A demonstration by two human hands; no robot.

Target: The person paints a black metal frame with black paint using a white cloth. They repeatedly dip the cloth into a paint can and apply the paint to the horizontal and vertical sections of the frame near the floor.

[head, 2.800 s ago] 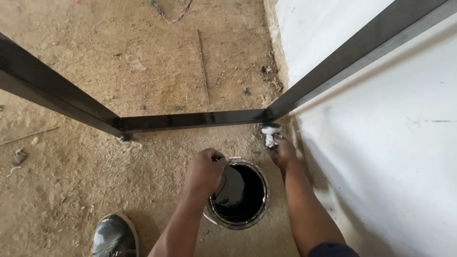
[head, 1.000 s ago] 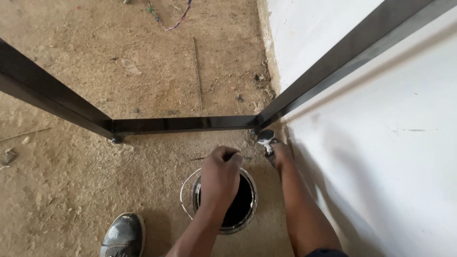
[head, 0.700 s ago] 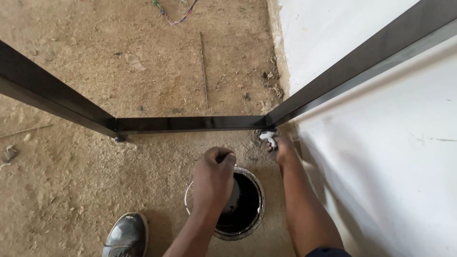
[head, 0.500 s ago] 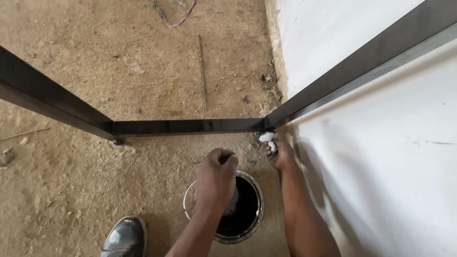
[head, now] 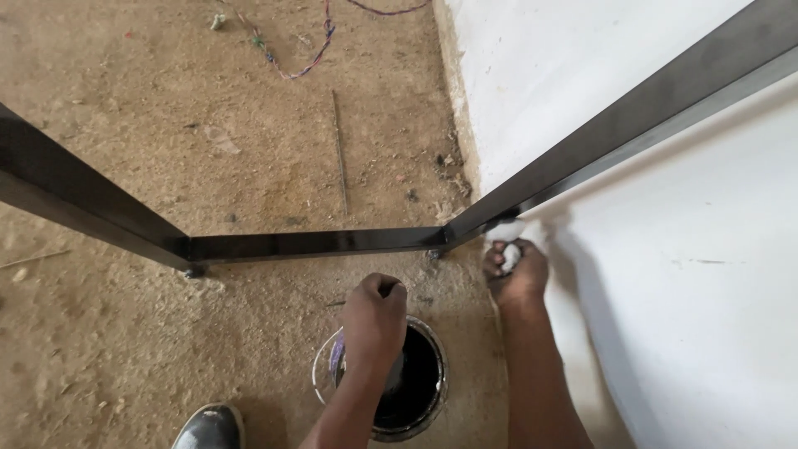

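A white rag (head: 509, 246) is clenched in the right hand (head: 517, 271), pressed at the black metal frame's (head: 316, 244) right corner. Just below the frame, the left hand (head: 373, 318) is fisted over an open paint can (head: 411, 391); what it grips cannot be told.

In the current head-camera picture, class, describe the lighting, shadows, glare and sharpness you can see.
Head view: soft, even daylight; a faint shadow falls on the white wall beside the right hand with its white cloth. The black metal frame shows a mild sheen on its bottom bar. The paint can interior is very dark. The left hand is slightly soft; the frame's uprights splay outward.
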